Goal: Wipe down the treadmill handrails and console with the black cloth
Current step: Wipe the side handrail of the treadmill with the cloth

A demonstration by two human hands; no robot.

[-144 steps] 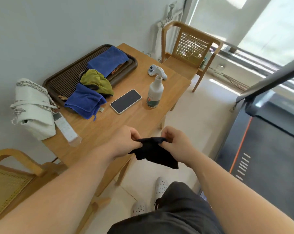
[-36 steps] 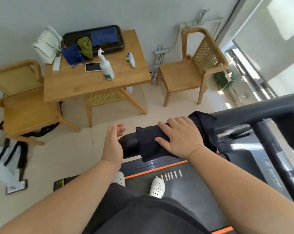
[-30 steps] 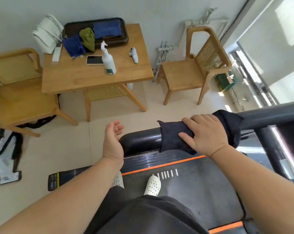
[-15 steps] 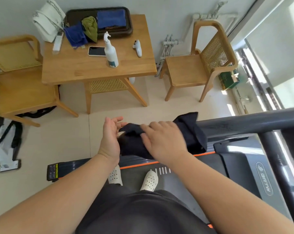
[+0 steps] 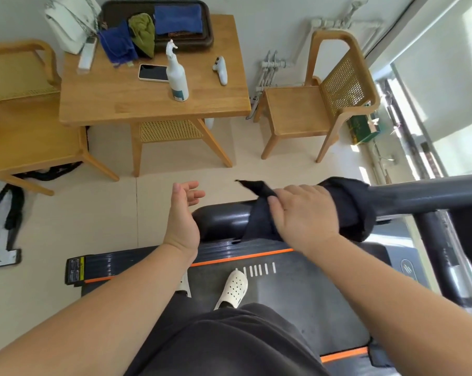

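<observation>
The black cloth [image 5: 348, 204] is wrapped over the treadmill's dark left handrail [image 5: 424, 195], near the rail's rounded end [image 5: 218, 219]. My right hand [image 5: 305, 213] lies on top of the cloth and presses it around the rail. A loose corner of the cloth sticks out to the left. My left hand [image 5: 183, 215] hovers just left of the rail's end, fingers spread, holding nothing. I stand on the treadmill belt [image 5: 297, 291] in white shoes. The console is out of view.
A wooden table [image 5: 137, 104] stands ahead with a spray bottle [image 5: 176, 74], a phone [image 5: 153, 72], a white controller, blue and green cloths and a dark tray. Wooden chairs stand left [image 5: 26, 131] and right [image 5: 321, 104] of it. A window lies at right.
My right hand has slid the cloth to the right along the handrail, baring the rail's rounded end. My left hand stays open beside that end.
</observation>
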